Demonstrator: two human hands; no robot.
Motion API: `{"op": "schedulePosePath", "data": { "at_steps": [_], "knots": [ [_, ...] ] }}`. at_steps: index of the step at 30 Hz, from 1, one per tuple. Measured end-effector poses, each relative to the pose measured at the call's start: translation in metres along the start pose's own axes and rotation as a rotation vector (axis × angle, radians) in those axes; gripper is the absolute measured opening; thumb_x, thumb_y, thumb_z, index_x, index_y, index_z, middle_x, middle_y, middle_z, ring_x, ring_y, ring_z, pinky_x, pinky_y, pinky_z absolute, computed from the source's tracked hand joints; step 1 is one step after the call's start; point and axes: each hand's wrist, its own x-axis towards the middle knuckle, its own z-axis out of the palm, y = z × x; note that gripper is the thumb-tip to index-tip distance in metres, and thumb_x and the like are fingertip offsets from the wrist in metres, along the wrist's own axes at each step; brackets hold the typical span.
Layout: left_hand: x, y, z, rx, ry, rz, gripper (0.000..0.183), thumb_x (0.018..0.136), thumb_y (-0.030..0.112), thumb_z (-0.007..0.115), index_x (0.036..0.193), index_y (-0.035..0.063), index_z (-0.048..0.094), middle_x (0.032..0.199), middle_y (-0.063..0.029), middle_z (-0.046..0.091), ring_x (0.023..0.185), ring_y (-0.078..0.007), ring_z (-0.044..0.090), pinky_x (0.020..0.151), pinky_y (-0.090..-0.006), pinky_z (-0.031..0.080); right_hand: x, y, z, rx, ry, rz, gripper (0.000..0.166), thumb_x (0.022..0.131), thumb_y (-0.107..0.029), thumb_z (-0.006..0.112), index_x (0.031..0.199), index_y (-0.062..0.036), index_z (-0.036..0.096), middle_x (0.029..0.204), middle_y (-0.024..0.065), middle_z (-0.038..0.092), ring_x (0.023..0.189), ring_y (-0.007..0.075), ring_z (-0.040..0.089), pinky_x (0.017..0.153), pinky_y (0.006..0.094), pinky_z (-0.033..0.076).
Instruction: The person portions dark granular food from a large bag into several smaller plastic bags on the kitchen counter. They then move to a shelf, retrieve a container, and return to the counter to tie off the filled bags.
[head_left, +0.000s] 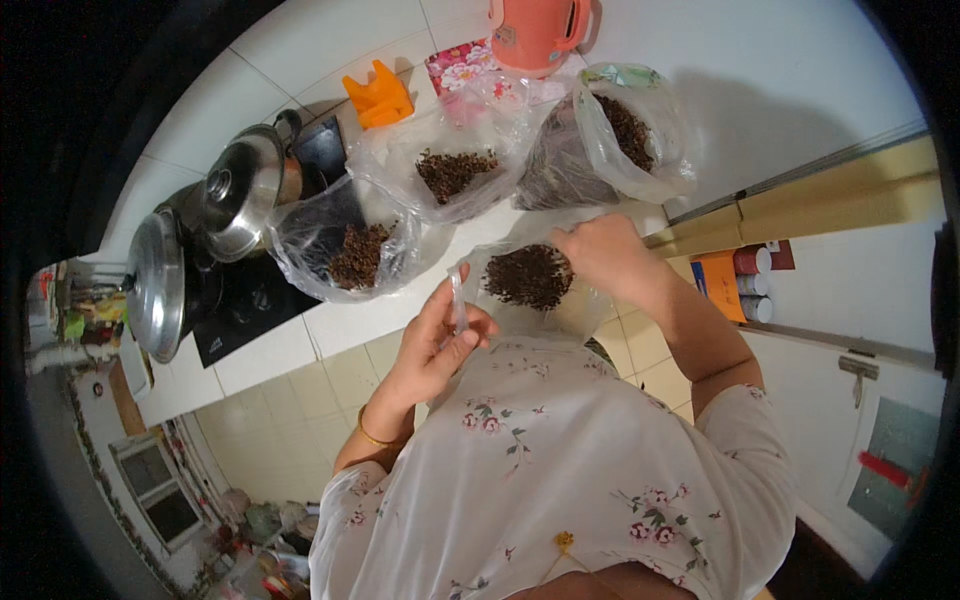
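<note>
In front of my body, at the worktop's edge, a clear plastic bag gapes open with small dark brown dried spice pieces inside, resembling peppercorns. My left hand holds the bag's left rim, which runs across its fingers; a gold bracelet circles that wrist. At the far right rim my right hand is curled on the bag beside the spice, its fingertips partly hidden. Further back stand a thin clear bag on the left, another clear bag in the middle and a fuller bag on the right, all holding similar brown pieces.
On the left, a lidded steel pot and a second lidded pan stand by the black hob. Along the wall are an orange plastic holder and a pink kettle. An open cabinet with several jars lies right.
</note>
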Motion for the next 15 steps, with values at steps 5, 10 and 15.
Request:
{"op": "schedulePosePath", "data": {
  "at_steps": [5,10,15],
  "knots": [
    [0.029,0.008,0.038,0.024,0.144,0.032,0.063,0.087,0.010,0.051,0.138,0.0039,0.015,0.088,-0.0125,0.059,0.073,-0.0173,0.055,0.068,-0.0292,0.046,0.010,-0.009,-0.002,0.439,-0.002,-0.373,0.014,0.075,-0.014,0.051,0.084,-0.0094,0.061,0.072,0.0132,0.061,0.071,0.0279,0.062,0.058,0.0402,0.048],
    [0.050,0.044,0.058,0.048,0.288,0.183,0.067,0.083,0.015,0.054,0.137,0.0016,0.017,0.082,-0.0125,0.059,0.073,-0.0170,0.055,0.062,-0.0275,0.046,0.038,0.008,0.041,0.180,-0.019,-0.189,0.016,0.077,-0.014,0.049,0.088,-0.0092,0.060,0.082,0.0120,0.060,0.078,0.0285,0.061,0.069,0.0452,0.045],
    [0.046,0.048,0.039,0.090,0.247,0.284,0.061,0.087,0.008,0.049,0.138,0.0040,0.016,0.089,-0.0108,0.059,0.074,-0.0141,0.053,0.067,-0.0265,0.045,0.032,0.029,0.025,0.165,0.223,-0.305,0.020,0.081,-0.014,0.045,0.095,-0.0069,0.058,0.084,0.0104,0.059,0.081,0.0278,0.059,0.078,0.0512,0.040]
  ]
}}
